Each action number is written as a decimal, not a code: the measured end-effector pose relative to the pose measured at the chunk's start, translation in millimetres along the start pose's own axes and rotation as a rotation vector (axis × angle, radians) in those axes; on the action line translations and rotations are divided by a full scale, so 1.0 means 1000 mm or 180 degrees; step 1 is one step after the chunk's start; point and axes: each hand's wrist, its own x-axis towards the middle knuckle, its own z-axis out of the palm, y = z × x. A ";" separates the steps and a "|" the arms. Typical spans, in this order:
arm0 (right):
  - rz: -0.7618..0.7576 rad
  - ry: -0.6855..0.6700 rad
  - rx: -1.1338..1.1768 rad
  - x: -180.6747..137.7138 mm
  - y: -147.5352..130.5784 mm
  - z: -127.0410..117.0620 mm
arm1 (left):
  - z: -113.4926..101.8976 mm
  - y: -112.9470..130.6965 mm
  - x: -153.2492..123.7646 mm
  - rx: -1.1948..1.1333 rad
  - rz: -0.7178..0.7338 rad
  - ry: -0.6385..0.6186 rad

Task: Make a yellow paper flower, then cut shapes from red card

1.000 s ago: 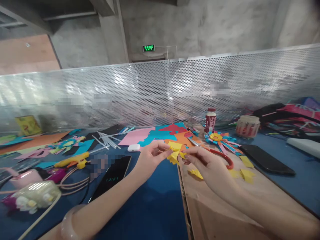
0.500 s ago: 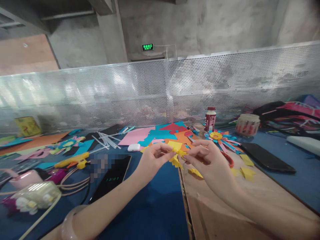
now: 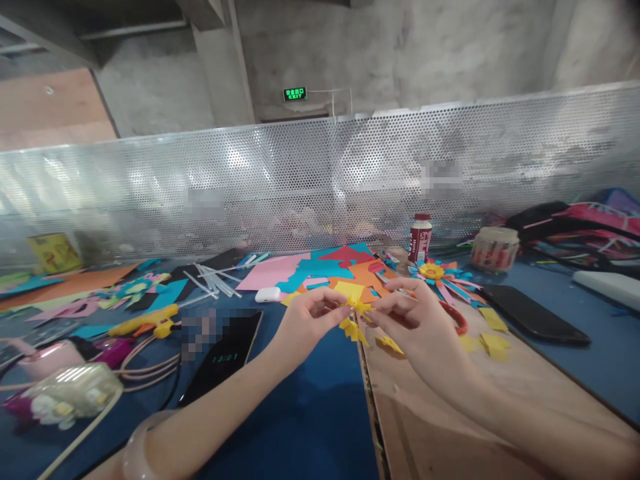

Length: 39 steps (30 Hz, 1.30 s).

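Both hands meet over the table's middle and pinch a small jagged yellow paper piece (image 3: 354,320). My left hand (image 3: 305,320) grips its left side with thumb and fingertips. My right hand (image 3: 415,320) pinches its right side, fingers curled. Below them lie more yellow paper scraps (image 3: 493,343) on a brown cardboard sheet (image 3: 430,413). Red-handled scissors (image 3: 453,317) rest just behind my right hand. A finished paper flower (image 3: 434,273) in blue, orange and yellow lies further back.
Coloured paper sheets (image 3: 320,270) are spread behind the hands. A yellow glue gun (image 3: 147,320), a black phone (image 3: 223,357) and white earbud case (image 3: 267,295) lie left. A red-capped bottle (image 3: 420,239), a jar (image 3: 495,248) and another phone (image 3: 535,313) sit right. A perforated metal screen (image 3: 300,187) backs the table.
The hands have drawn closer together on the yellow piece and turned it slightly; the right hand rose a little. Nothing else has moved.
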 end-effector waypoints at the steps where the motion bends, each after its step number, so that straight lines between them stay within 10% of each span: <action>1: 0.0006 -0.0008 0.0014 0.000 0.000 0.000 | 0.000 0.000 0.000 0.0003 -0.0004 0.0002; 39: 0.0013 -0.0417 -0.0681 0.001 0.000 0.003 | 0.001 -0.003 0.000 0.0174 0.0021 -0.0106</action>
